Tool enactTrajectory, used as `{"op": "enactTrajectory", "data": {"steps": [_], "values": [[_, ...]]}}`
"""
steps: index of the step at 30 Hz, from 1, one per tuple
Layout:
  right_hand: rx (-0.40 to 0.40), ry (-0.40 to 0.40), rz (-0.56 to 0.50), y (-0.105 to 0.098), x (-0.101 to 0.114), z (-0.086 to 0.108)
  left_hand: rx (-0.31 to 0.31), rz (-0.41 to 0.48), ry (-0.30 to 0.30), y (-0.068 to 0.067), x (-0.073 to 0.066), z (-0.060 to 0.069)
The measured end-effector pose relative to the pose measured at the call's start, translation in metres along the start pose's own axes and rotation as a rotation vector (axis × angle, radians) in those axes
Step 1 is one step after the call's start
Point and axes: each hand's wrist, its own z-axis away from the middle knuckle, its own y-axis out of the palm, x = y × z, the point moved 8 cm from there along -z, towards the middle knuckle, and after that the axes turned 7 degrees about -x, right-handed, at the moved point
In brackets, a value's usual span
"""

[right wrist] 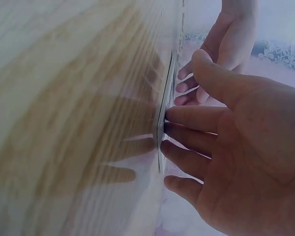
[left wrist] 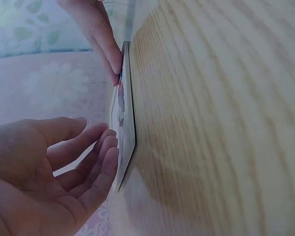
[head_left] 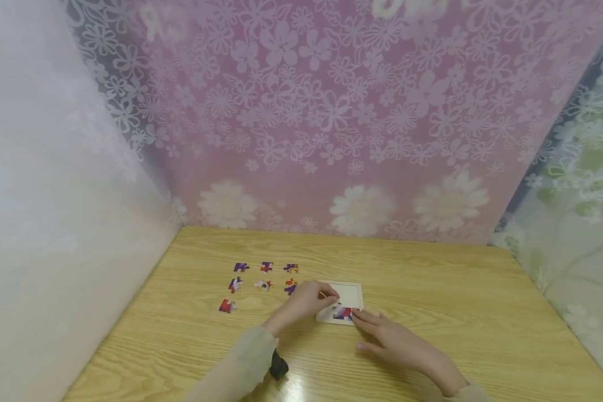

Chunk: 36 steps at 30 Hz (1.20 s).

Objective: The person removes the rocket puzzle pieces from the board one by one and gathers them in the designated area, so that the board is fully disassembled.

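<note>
A shallow white puzzle tray [head_left: 339, 282] lies flat on the wooden table. Joined jigsaw pieces [head_left: 343, 314] in red, purple and white sit along its near side; the bare white board shows above them. My left hand [head_left: 306, 298] reaches over the tray's left side, fingers loosely bent. In the left wrist view, its thumb is apart from the fingers, the fingertips are by the tray's edge and nothing is gripped. My right hand [head_left: 392, 340] rests its extended fingers on the tray's near right corner, touching the pieces there. The left fingers partly hide the tray's left part.
Several loose jigsaw pieces lie in rough rows left of the tray, among them a white one [head_left: 263, 285] and a red one [head_left: 227, 306]. A black device [head_left: 278, 365] is on the left wrist. Floral cloth [head_left: 301, 111] stands behind the table.
</note>
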Motion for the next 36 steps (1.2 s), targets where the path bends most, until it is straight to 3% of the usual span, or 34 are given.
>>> {"op": "enactTrajectory", "data": {"steps": [6,25,36], "values": [[0.015,-0.012,0.003,0.002,0.001,0.0,0.035,-0.009,-0.044,0.003,0.001,-0.001],[-0.034,-0.043,0.058,0.0,0.011,0.004,0.019,-0.115,0.005,0.009,-0.005,-0.007],[-0.045,-0.056,0.078,0.001,0.011,0.005,0.029,-0.023,0.017,0.009,-0.004,-0.007]]}}
